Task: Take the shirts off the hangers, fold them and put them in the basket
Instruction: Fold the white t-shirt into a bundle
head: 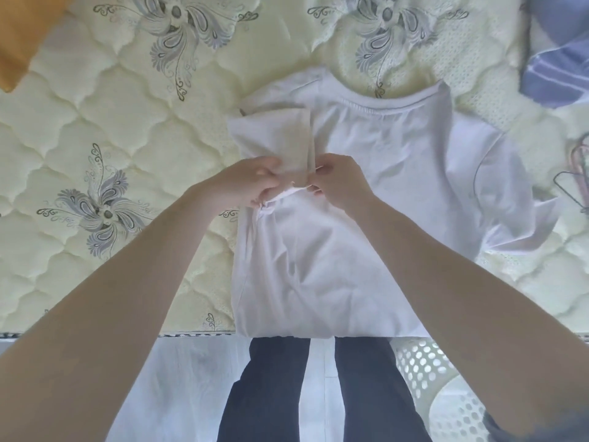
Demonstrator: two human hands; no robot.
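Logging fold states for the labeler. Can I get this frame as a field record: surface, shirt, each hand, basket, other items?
surface: quilted mattress
shirt: white T-shirt lying flat, collar away from the person
sleeves: left sleeve folded in over the body; right sleeve spread out
left hand: pinches the folded sleeve's edge
right hand: pinches the same edge
basket: white perforated basket on the floor, lower right, partly behind the right arm
other: hangers at the right edge; blue striped garment at the upper right
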